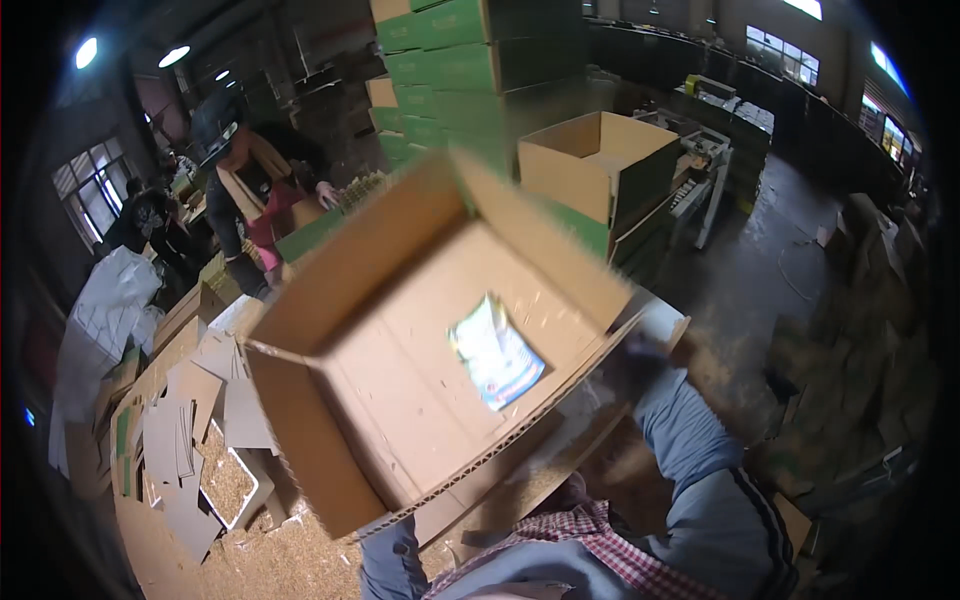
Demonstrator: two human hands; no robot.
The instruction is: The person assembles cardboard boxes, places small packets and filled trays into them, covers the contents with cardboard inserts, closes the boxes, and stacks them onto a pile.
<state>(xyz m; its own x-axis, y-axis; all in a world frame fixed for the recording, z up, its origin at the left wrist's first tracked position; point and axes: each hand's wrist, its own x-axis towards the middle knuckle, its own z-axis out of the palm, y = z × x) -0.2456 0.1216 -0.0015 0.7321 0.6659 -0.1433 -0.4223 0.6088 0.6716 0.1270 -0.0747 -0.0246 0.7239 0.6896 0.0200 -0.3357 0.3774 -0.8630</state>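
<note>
A large open cardboard box (400,400) fills the middle of the view, tilted above the work surface with its opening toward me. Inside, on its bottom, lies a crumpled packet (495,355) in white, blue and green. My right hand (640,358), dark and blurred, grips the box at its right corner; the separate fingers do not show. The left sleeve (392,560) runs up to the near corner of the box, whose wall hides my left hand and its fingers. Motion smears the box's far edges.
Cardboard scraps (185,430) and sawdust-like crumbs cover the surface at left. A tall stack of green boxes (440,70) stands behind. Another open box (600,160) sits at back right, near a metal-framed machine (705,170). A co-worker (255,185) stands at far left.
</note>
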